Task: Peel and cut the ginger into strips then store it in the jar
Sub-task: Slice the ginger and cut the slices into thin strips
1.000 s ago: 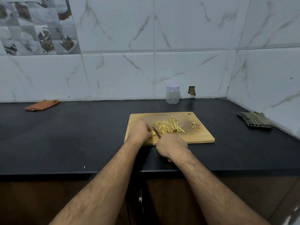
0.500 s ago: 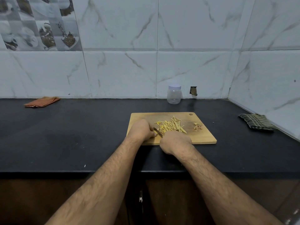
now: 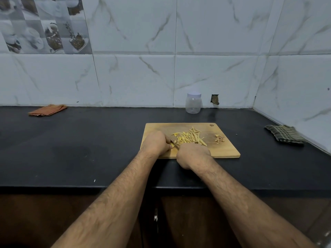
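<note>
A wooden cutting board [image 3: 223,149] lies on the black counter, with a heap of yellow ginger strips [image 3: 189,136] at its middle. My left hand [image 3: 156,143] curls over a small piece of ginger [image 3: 172,145] at the board's front left and holds it down. My right hand [image 3: 193,154] grips a knife [image 3: 174,143], whose blade lies right beside the left fingers; the handle is hidden in the fist. A small pile of peel scraps [image 3: 219,138] sits on the board's right. The clear plastic jar [image 3: 193,103] with a white lid stands against the back wall.
An orange folded cloth [image 3: 47,110] lies at the back left of the counter [image 3: 80,149]. A green checked cloth [image 3: 284,135] lies at the right near the side wall. The counter's front edge runs just behind my forearms, with dark cabinets below.
My right hand has moved forward onto the board, bringing the knife blade closer to the left fingers. The left hand has stayed on the ginger piece.
</note>
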`<state>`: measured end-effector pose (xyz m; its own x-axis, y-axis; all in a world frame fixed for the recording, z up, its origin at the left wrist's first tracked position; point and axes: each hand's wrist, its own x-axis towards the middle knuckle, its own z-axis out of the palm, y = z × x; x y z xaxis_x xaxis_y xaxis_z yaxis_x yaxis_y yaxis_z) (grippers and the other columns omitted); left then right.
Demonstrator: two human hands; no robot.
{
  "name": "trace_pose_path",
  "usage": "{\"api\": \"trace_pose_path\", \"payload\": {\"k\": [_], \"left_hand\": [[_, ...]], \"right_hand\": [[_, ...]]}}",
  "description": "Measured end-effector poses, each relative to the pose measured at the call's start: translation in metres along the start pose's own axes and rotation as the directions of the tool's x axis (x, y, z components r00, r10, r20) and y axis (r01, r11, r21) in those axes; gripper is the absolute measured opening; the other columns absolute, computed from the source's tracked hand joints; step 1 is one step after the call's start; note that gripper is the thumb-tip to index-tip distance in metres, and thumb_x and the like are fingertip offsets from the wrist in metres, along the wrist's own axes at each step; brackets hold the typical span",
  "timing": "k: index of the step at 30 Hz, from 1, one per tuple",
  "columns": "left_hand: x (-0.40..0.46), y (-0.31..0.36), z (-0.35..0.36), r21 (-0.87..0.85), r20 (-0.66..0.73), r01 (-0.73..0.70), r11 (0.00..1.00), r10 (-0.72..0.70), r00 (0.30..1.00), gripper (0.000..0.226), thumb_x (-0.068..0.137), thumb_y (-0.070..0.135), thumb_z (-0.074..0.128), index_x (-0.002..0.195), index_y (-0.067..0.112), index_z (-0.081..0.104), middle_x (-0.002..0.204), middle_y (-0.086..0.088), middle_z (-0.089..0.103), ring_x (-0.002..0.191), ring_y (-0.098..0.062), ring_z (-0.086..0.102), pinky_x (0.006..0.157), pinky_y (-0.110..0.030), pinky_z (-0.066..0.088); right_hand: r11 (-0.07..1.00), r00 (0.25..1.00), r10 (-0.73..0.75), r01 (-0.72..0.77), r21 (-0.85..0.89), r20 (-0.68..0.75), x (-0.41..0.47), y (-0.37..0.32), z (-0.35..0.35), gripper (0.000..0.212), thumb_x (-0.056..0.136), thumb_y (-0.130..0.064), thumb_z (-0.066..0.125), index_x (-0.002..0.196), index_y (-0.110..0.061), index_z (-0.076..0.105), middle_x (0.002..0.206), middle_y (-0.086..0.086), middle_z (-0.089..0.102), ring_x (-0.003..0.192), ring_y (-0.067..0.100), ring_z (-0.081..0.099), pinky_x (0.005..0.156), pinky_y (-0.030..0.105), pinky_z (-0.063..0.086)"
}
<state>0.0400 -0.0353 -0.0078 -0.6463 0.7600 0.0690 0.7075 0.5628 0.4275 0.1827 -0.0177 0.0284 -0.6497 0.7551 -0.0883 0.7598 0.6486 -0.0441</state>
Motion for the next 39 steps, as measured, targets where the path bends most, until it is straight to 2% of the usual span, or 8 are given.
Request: {"api": "trace_pose_path", "payload": {"k": [2,5,8,20,23,27,36,39], "left_hand": [[-0.002,-0.003,0.0,0.002,-0.021,0.04,0.999,-0.04,0.999,0.023,0.089,0.043,0.068,0.104,0.025,0.074,0.101,0.005,0.071,0.098,-0.018,0.064,0.083,-0.032,0.05],[-0.003,-0.008,0.003,0.02,-0.045,0.049,0.999,-0.048,0.998,0.028,0.089,0.052,0.065,0.106,0.031,0.074,0.103,0.009,0.071,0.105,-0.016,0.06,0.101,-0.036,0.038],[-0.005,-0.007,0.001,0.021,-0.041,0.028,0.999,-0.027,0.999,0.023,0.093,0.049,0.062,0.11,0.038,0.072,0.109,0.013,0.07,0.11,-0.014,0.057,0.098,-0.035,0.03],[-0.002,-0.001,-0.003,0.021,0.016,0.034,0.999,-0.034,0.999,0.023,0.09,0.044,0.062,0.109,0.04,0.073,0.107,0.015,0.068,0.108,-0.014,0.056,0.097,-0.037,0.031],[-0.005,-0.004,0.0,-0.025,-0.019,0.018,1.0,-0.019,1.0,0.024,0.089,0.042,0.061,0.109,0.039,0.073,0.103,0.015,0.07,0.106,-0.013,0.058,0.094,-0.037,0.03],[-0.014,-0.011,0.007,-0.115,-0.131,-0.064,0.991,0.049,0.99,0.027,0.089,0.038,0.062,0.115,0.043,0.069,0.091,0.016,0.066,0.1,-0.009,0.059,0.092,-0.034,0.03],[-0.027,-0.009,0.012,0.088,-0.214,-0.175,0.981,0.19,0.958,0.029,0.093,0.034,0.05,0.109,0.039,0.074,0.104,0.009,0.063,0.104,-0.018,0.054,0.093,-0.043,0.039],[-0.028,-0.008,0.012,0.109,-0.209,-0.169,0.98,0.188,0.96,0.029,0.094,0.034,0.049,0.11,0.037,0.074,0.107,0.008,0.062,0.106,-0.018,0.054,0.094,-0.043,0.039]], "right_hand": [[1.0,1.0,0.001,-0.001,-0.009,-0.001,-0.007,0.005,0.002,0.027,0.098,-0.019,0.047,0.12,-0.014,0.063,0.123,0.005,0.064,0.109,0.025,0.06,0.078,0.034,0.042],[1.0,1.0,0.014,-0.014,0.018,0.005,-0.018,0.013,0.008,0.028,0.1,-0.022,0.045,0.122,-0.016,0.062,0.122,0.005,0.064,0.108,0.025,0.06,0.077,0.035,0.043],[0.999,0.999,0.025,-0.026,0.019,0.029,-0.02,0.012,0.009,0.029,0.101,-0.023,0.045,0.124,-0.017,0.061,0.123,0.005,0.063,0.108,0.024,0.06,0.077,0.036,0.043],[0.995,0.997,0.059,-0.063,0.082,0.049,-0.024,0.02,0.014,0.028,0.1,-0.028,0.044,0.122,-0.02,0.06,0.12,0.003,0.063,0.104,0.024,0.059,0.076,0.035,0.042],[0.993,0.996,0.073,-0.077,0.094,0.043,-0.025,0.02,0.011,0.029,0.101,-0.027,0.043,0.123,-0.019,0.06,0.122,0.004,0.063,0.104,0.025,0.059,0.076,0.035,0.043],[0.986,0.996,0.077,-0.071,0.148,-0.038,-0.019,0.012,0.01,0.028,0.1,-0.024,0.044,0.118,-0.015,0.063,0.116,0.005,0.065,0.089,0.023,0.053,0.074,0.034,0.044],[0.99,0.999,0.051,-0.049,0.135,-0.015,-0.009,-0.001,0.01,0.03,0.1,-0.021,0.044,0.121,-0.013,0.063,0.123,0.006,0.063,0.106,0.024,0.06,0.078,0.033,0.044],[0.99,0.999,0.055,-0.054,0.127,0.002,-0.009,-0.001,0.008,0.028,0.099,-0.02,0.046,0.12,-0.013,0.063,0.122,0.006,0.063,0.101,0.023,0.058,0.079,0.034,0.045]]}}
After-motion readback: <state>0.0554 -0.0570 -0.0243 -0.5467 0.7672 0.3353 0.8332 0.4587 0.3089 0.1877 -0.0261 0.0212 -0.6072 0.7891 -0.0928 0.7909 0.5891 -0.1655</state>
